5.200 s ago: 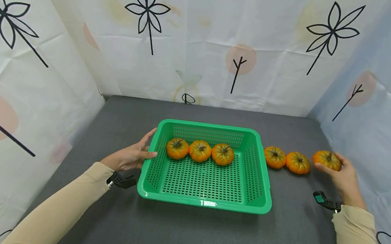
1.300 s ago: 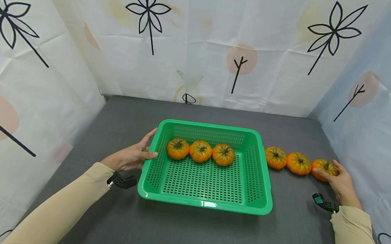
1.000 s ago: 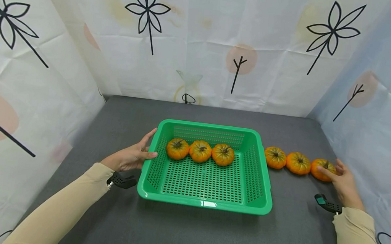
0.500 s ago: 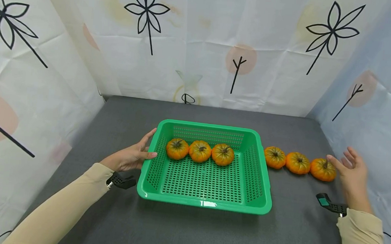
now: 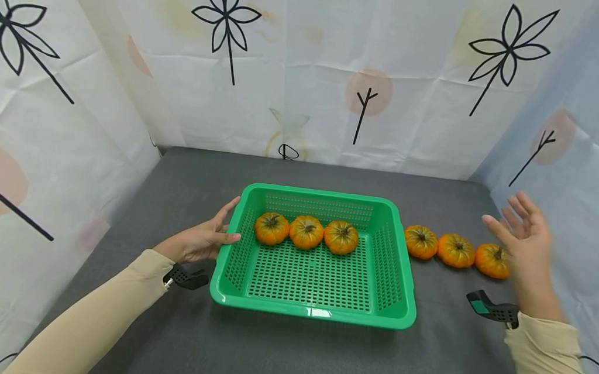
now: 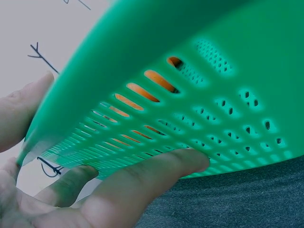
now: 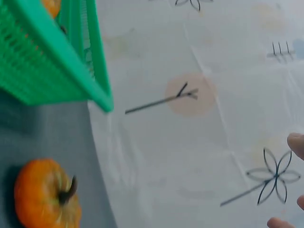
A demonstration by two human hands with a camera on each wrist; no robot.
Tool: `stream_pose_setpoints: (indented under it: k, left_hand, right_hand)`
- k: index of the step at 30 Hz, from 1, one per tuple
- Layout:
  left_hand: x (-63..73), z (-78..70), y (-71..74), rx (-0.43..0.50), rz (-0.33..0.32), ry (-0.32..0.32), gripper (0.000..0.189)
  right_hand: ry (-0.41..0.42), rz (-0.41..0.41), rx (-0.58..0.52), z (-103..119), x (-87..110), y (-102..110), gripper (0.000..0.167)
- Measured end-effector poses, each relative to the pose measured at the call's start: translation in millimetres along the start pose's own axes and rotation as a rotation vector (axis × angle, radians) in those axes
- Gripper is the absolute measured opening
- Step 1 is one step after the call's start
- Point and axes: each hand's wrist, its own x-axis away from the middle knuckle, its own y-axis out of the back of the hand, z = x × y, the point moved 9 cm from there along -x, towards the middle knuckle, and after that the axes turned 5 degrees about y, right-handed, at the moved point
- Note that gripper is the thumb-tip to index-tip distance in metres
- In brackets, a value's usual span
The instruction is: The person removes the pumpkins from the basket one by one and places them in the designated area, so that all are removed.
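Observation:
My left hand (image 5: 201, 239) grips the left rim of a green plastic basket (image 5: 316, 313); in the left wrist view its thumb is at the rim and its fingers (image 6: 142, 183) lie against the slotted wall. Inside the basket, three small orange pumpkins sit in a row: the left pumpkin (image 5: 272, 228), middle pumpkin (image 5: 306, 232) and right pumpkin (image 5: 341, 237). To the right, three more line up on the table: a near-basket pumpkin (image 5: 421, 242), a central pumpkin (image 5: 456, 250) and an end pumpkin (image 5: 491, 261). My right hand (image 5: 530, 243) is raised with fingers spread, holding nothing, partly overlapping the end pumpkin.
A dark grey cloth (image 5: 286, 356) covers the table. White printed curtains (image 5: 309, 64) enclose its back and both sides, with the right curtain (image 5: 591, 233) close beside my right hand. Black wrist mounts (image 5: 187, 276) are strapped to both wrists.
My right hand first held the end pumpkin apart from the row, set it against the central one, then let go and rose away. The left hand and basket stay put.

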Motion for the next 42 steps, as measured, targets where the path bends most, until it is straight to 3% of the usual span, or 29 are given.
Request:
stream_pose_setpoints:
  k: [11, 15, 23, 30, 42]
  left_hand:
    - [0.0, -0.6, -1.2, -0.009, 0.017, -0.006, 0.098]
    - [0.3, -0.7, -1.5, -0.005, 0.012, -0.003, 0.098]
    - [0.7, -0.3, -1.3, -0.006, 0.016, -0.002, 0.098]
    - [0.8, -0.4, -1.1, -0.007, 0.018, -0.003, 0.098]
    - [0.0, 0.5, -0.4, -0.008, 0.016, 0.005, 0.097]
  right_hand:
    - [0.199, 0.154, -0.126, 43, 6.1, -67, 0.070]
    - [0.214, 0.243, -0.120, 47, 9.0, -91, 0.069]
    - [0.183, 0.444, -0.019, 32, 15.7, -140, 0.068]
    - [0.119, 0.559, 0.092, 13, 16.4, -175, 0.071]
    - [-0.032, 0.724, 0.168, -32, 11.2, -211, 0.075]
